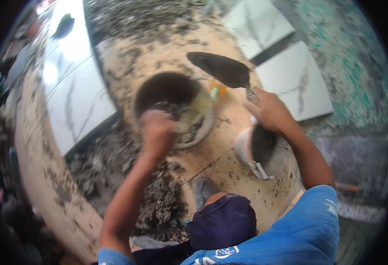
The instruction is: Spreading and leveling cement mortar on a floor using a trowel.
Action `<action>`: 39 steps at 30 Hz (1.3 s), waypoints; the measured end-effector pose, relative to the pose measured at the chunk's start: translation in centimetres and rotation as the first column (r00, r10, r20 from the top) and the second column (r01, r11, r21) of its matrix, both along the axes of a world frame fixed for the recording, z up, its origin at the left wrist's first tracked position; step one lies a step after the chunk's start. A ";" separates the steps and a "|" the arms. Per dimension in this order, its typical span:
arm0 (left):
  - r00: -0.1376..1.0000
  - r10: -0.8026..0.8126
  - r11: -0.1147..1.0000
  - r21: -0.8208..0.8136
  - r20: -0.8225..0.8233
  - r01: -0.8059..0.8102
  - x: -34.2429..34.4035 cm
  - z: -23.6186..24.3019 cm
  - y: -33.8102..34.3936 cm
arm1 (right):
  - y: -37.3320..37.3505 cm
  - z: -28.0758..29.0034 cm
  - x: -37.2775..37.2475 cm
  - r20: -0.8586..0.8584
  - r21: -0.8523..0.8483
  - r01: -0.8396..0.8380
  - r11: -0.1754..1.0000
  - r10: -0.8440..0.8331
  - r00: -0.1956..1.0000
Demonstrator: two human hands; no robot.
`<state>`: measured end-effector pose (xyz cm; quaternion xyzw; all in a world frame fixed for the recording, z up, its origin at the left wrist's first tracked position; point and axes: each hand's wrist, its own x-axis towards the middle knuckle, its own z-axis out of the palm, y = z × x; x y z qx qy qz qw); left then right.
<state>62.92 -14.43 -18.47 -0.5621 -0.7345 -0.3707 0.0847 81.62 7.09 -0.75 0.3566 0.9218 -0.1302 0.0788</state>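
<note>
Trowel (222, 70) fwd-left of R hand (269, 109) gripping its handle; L hand (158, 130) blurred, grip unclear.

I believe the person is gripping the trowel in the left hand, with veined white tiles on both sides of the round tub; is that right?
Not the left hand: the head view shows the trowel gripped in the right hand. Veined white tiles do lie on both sides of the round tub.

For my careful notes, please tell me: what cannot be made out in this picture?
Head view, bare left hand: motion blur hides whether it grips anything.
Head view, dark, leaf-shaped metal trowel: the bare right hand covers its handle.
Head view, round grey bucket: lumpy grey mixture covers its bottom.
</note>
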 end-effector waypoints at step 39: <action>0.383 0.176 0.974 -0.104 0.907 -0.202 2.5 -2.2 -1.6 | -10.0 -14.8 -2.4 0.115 -0.989 0.135 0.060 -0.257 0.960</action>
